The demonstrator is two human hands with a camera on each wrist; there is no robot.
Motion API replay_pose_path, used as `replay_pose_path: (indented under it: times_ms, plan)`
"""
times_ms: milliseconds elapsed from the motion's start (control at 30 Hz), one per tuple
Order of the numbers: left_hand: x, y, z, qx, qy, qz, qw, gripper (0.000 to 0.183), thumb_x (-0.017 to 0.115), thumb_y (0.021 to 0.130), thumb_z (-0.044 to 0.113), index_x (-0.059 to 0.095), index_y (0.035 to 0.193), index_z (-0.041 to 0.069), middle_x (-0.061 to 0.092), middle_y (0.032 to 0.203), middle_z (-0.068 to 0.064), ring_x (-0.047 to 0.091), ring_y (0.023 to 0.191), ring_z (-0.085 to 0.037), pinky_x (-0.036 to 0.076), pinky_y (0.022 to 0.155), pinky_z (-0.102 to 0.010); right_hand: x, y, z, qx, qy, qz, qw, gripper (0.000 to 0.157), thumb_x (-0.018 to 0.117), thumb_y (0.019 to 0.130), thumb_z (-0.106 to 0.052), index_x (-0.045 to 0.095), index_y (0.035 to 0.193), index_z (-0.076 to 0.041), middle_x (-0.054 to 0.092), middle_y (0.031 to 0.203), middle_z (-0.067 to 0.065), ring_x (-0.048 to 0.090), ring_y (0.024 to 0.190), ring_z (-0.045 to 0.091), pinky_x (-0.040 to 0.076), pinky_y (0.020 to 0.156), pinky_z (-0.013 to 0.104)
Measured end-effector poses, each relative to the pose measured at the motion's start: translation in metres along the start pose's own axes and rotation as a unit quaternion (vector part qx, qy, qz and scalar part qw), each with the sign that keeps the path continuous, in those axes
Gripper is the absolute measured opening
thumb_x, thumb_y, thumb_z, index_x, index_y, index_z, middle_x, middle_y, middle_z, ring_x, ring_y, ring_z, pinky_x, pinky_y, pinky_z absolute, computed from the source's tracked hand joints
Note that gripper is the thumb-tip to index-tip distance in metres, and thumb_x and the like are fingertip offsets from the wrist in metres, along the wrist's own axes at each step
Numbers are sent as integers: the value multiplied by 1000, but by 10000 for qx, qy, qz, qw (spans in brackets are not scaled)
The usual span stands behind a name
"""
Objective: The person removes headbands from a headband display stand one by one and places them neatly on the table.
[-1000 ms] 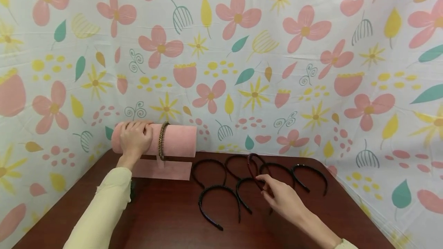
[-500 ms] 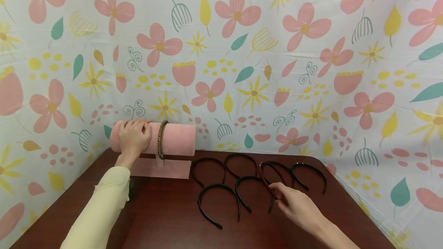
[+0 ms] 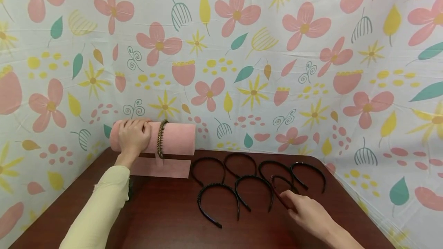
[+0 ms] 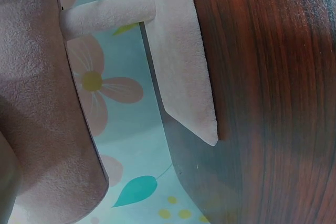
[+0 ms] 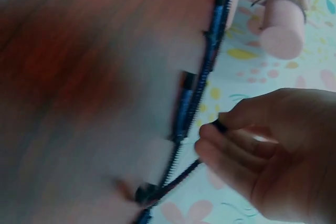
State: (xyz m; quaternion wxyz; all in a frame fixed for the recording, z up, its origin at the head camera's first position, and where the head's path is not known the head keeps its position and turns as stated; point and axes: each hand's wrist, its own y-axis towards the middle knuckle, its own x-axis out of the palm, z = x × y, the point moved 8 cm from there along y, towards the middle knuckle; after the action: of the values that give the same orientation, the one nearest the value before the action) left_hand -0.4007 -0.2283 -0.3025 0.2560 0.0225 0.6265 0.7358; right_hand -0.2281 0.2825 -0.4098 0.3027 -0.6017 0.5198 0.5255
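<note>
A reddish headband (image 3: 275,193) was pinched by the right hand (image 3: 306,211); a pink roll (image 3: 179,139) was gripped by the left hand (image 3: 134,136).

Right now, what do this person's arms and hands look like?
The left sleeve is pale yellow and creased, ending near the wrist. The left hand and right hand wear no gloves; the right arm shows no sleeve.

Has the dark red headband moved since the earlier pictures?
Yes. Judged against the pink display stand in the head view, the dark red headband has shifted rightward and down in the picture, farther from the stand.
</note>
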Motion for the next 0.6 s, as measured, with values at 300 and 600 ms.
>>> replay_pose_path:
  times_ms: [300, 600]
  plan:
    - [-1, 1, -2, -31, 31, -18, 10000, 35, 48, 92, 23, 79, 91, 8, 77, 93, -13, 68, 94, -36, 44, 100, -52, 3, -1, 5, 312, -49, -603, 9977, 34, 65, 81, 0, 64, 112, -14, 63, 75, -7, 49, 54, 2, 31, 48, 24]
    - [1, -1, -1, -11, 5, -40, 10000, 35, 46, 93, 22, 79, 93, 10, 77, 96, -11, 68, 96, -35, 44, 101, -51, 19, 16, 7, 5, 171, -894, 9959, 32, 62, 80, 1, 63, 109, -14, 67, 84, -5, 50, 61, 2, 34, 53, 26]
